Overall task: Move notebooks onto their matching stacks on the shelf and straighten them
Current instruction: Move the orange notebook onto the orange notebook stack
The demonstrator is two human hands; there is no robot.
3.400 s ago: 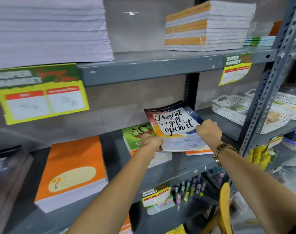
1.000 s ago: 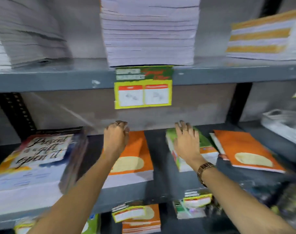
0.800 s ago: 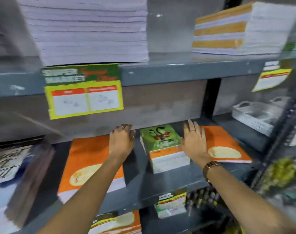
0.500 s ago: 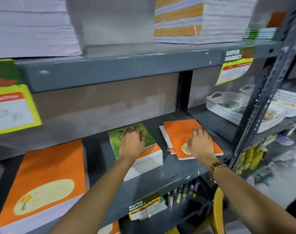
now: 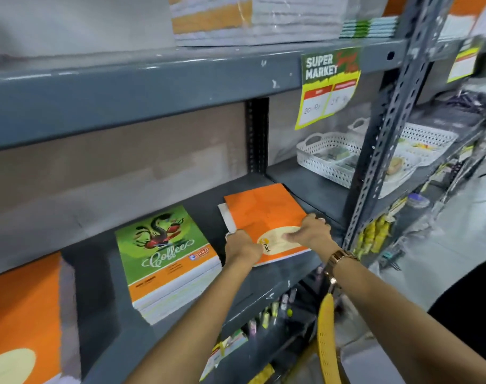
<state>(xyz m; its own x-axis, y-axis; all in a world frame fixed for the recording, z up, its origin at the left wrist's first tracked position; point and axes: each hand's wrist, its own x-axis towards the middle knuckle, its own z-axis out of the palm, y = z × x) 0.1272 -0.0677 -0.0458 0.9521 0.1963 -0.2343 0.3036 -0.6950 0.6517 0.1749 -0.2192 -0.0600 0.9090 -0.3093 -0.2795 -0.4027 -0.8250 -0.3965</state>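
An orange notebook (image 5: 261, 214) with a cream oval label lies on the grey middle shelf (image 5: 300, 187), over a thin white-edged book. My left hand (image 5: 243, 245) grips its near left edge. My right hand (image 5: 312, 231) holds its near right corner, fingers over the oval. To the left stands a stack of green "Coffee" notebooks (image 5: 167, 250). Further left, a tall stack of orange notebooks (image 5: 23, 309) shows at the frame's edge.
A white perforated basket (image 5: 327, 156) sits at the right on the same shelf, behind a grey slotted upright (image 5: 380, 139). The upper shelf carries wrapped paper stacks (image 5: 253, 20) and a "Super Market" price tag (image 5: 327, 84). A yellow chair back (image 5: 326, 328) stands below my right arm.
My left hand left the green stack and went right to the orange notebook. Both hands, flat before, now grip its near edge. The view has swung right.
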